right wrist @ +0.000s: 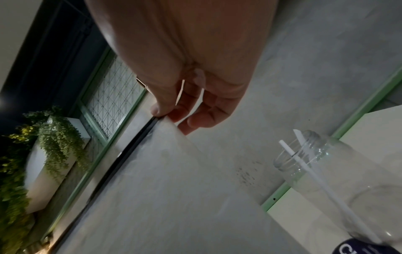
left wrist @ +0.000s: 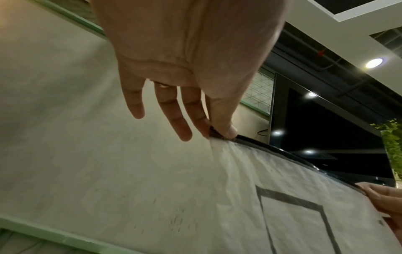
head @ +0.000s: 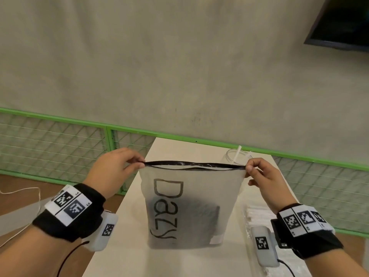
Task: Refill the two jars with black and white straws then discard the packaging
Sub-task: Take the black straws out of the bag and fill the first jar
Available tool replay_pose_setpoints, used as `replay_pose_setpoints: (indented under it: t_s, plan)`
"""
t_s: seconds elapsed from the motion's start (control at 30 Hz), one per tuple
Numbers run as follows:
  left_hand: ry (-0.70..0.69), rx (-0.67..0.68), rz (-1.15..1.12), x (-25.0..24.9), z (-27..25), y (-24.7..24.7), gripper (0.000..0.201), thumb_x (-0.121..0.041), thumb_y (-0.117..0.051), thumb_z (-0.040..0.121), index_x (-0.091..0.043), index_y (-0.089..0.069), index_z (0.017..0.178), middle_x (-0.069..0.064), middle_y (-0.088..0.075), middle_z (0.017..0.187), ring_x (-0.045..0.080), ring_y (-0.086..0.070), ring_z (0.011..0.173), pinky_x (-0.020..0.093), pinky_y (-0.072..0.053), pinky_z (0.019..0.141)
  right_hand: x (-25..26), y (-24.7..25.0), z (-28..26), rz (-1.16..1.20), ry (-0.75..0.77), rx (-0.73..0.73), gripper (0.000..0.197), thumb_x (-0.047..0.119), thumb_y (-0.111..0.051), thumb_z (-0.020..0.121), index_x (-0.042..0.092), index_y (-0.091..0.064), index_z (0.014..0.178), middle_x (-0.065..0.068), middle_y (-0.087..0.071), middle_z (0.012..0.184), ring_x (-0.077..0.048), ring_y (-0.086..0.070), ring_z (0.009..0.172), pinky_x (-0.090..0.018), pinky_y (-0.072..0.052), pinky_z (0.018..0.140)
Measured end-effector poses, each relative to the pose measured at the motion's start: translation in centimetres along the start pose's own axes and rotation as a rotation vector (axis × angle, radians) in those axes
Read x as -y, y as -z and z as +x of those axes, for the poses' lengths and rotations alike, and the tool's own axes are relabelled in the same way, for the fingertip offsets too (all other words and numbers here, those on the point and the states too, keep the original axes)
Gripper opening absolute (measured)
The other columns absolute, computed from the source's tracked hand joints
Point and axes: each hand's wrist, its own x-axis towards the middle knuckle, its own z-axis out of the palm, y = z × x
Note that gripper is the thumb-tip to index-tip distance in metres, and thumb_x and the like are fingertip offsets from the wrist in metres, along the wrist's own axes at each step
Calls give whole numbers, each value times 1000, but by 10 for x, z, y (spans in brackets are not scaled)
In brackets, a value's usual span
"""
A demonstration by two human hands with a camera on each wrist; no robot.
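A frosted white bag [head: 189,198] with a black zip strip along its top and dark lettering hangs upright over the table, a dark bundle showing through its lower half. My left hand [head: 137,162] pinches the strip's left end [left wrist: 219,134] between thumb and forefinger. The strip's right end [right wrist: 156,116] is pinched by my right hand [head: 248,168]. The bag's mouth gapes slightly. Behind the bag stands a clear jar [head: 235,156] [right wrist: 322,165] with white straws [right wrist: 315,175] in it. A clear pack of white straws [head: 257,214] lies on the table under my right wrist.
The white table [head: 127,246] is narrow, its left edge near my left wrist. A green mesh railing [head: 79,142] runs behind it against a grey wall. A dark screen [head: 343,27] hangs at the upper right. Hanging plants [right wrist: 54,137] show in the right wrist view.
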Motion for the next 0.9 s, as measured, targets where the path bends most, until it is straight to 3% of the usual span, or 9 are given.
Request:
replay_pose_setpoints:
  t_s: [0.1, 0.17, 0.3, 0.4, 0.53, 0.63, 0.7, 0.83, 0.9]
  plan:
    - [-72, -48, 127, -7, 0, -8, 34, -44, -67, 78, -32, -60, 110, -13, -57, 107, 12, -50, 105, 36, -44, 90, 3, 1, -1, 0, 4, 15, 19, 3, -51, 94, 15, -57, 82, 4, -58, 79, -6, -57, 71, -24, -45, 63]
    - [-152, -19, 212, -16, 2, -16, 44, -53, -69, 72, -36, -59, 111, -14, -54, 107, 12, -46, 105, 39, -39, 90, 4, 1, -1, -10, 3, 26, 19, 3, -52, 94, 16, -58, 81, 5, -58, 78, -6, -57, 72, -25, -45, 65]
    - [-313, -24, 341, -25, 6, -31, 17, -38, -78, 71, -36, -66, 83, -17, -63, 83, 16, -55, 83, 38, -37, 76, 6, 2, -4, -158, 55, 0, 17, 8, -55, 94, 22, -59, 85, 9, -60, 87, -4, -56, 85, -29, -43, 80]
    - [-391, -80, 298, -23, 4, -34, 6, -35, -60, 80, -34, -63, 76, -17, -61, 77, 14, -51, 78, 34, -31, 74, 22, -8, -12, -494, 404, -88, 12, 26, -56, 93, 27, -56, 105, 13, -59, 108, -11, -50, 109, -28, -36, 95]
    - [-484, -118, 248, -26, -2, -38, 12, -27, -50, 78, -31, -60, 74, -18, -61, 81, 12, -49, 85, 28, -24, 82, 33, -47, -24, -987, 739, 257, 50, 51, -60, 78, 32, -50, 122, 14, -60, 119, -16, -45, 123, -37, -26, 102]
    - [-558, -179, 214, -23, -11, -44, 14, -16, -53, 76, -28, -58, 72, -20, -64, 84, 12, -51, 90, 30, -26, 90, 16, -57, -19, -1223, 839, 311, 36, 26, -80, 67, 29, -63, 99, 11, -68, 92, -21, -60, 104, -44, -28, 101]
    - [-610, -222, 200, -20, -18, -49, 18, -10, -54, 77, -25, -60, 70, -20, -67, 88, 12, -51, 90, 32, -28, 92, 7, -54, -17, -1219, 937, 224, 22, 7, -72, 72, 25, -64, 82, 8, -65, 78, -21, -63, 87, -43, -32, 98]
    - [-600, -228, 233, -14, -31, -58, 17, -8, -58, 76, -24, -61, 73, -20, -68, 89, 15, -55, 91, 40, -29, 102, -5, -53, -25, -1152, 988, 202, 24, 3, -44, 84, 24, -57, 81, 8, -65, 86, -17, -61, 82, -41, -32, 100]
    - [-533, -149, 266, -16, -38, -59, 10, -26, -63, 75, -26, -61, 85, -17, -66, 86, 16, -56, 94, 50, -24, 108, -12, -55, -31, -1132, 960, 225, 26, 1, -42, 82, 24, -55, 86, 9, -65, 89, -16, -61, 81, -40, -29, 104]
